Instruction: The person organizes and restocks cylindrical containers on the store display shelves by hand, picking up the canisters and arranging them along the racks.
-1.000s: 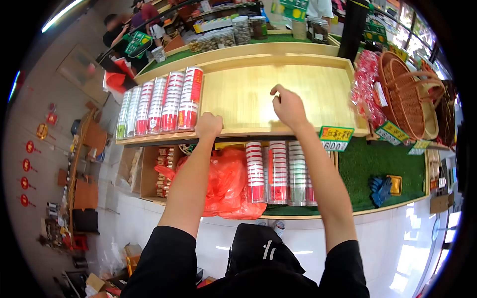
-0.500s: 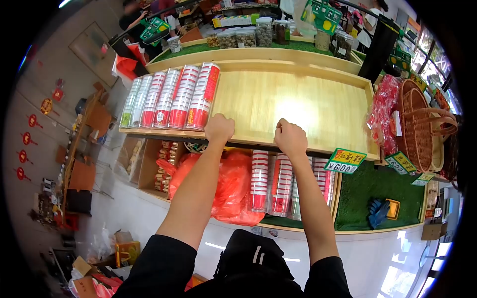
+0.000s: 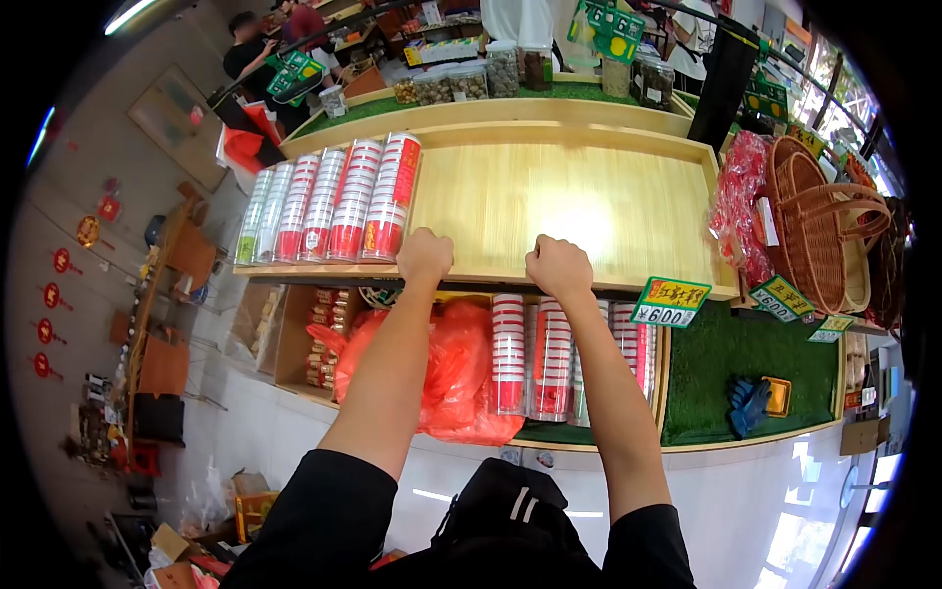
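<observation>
Left hand point(image 3: 425, 255): seen just left of the frame's centre, over the front edge of the wooden tray point(image 3: 638, 196), near the lower end of the rightmost banded tube.
Right hand point(image 3: 559, 265): seen right of centre, over the same edge, well apart from the left hand.
Grip: fingers are curled inward on both hands; whether the edge is clasped cannot be told, as the palms are hidden.
Wooden tray: spread across the upper middle of the frame.
Banded tubes point(image 3: 353, 201): laid side by side in the tray's left part.
Price card point(image 3: 671, 301): fixed at the tray's front edge, lower right of centre.
Lower shelf point(image 3: 711, 378): lined with green turf; a red plastic bag point(image 3: 456, 363) and striped tubes point(image 3: 507, 358) are partly covered by the forearms; blue gloves point(image 3: 749, 405) are left beside a yellow box point(image 3: 777, 398).
Wicker baskets point(image 3: 814, 236): placed at the upper right.
Lidded jars point(image 3: 469, 80): lined up along the top.
</observation>
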{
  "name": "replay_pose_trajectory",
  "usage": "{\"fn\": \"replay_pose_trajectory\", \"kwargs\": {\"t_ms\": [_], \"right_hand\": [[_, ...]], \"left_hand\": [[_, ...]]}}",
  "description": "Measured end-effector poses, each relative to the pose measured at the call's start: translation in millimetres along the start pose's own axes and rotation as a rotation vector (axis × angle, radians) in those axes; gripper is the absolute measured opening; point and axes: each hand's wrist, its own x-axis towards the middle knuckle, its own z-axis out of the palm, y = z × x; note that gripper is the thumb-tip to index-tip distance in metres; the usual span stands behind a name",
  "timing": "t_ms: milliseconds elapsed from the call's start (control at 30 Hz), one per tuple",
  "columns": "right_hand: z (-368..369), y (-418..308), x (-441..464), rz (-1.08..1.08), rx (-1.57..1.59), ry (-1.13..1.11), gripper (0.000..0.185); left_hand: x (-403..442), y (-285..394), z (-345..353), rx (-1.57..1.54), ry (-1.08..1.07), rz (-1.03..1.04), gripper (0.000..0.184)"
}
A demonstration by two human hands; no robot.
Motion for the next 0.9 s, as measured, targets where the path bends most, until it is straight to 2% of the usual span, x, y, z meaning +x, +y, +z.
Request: {"fn": "replay_pose_trajectory", "kwargs": {"t_ms": [600,900], "right_hand": [[-11.7,-5.8,5.0,0.149,0.071,-0.017,0.029],[-10.8,-3.8,5.5,0.134,0.077,-0.004,0.025]], "left_hand": [[1.1,-2.8,4.1,-0.030,0.018,-0.019,0.035],[1.0,-2.0,3.9,-0.012,0.014,-0.028,0.034]]}}
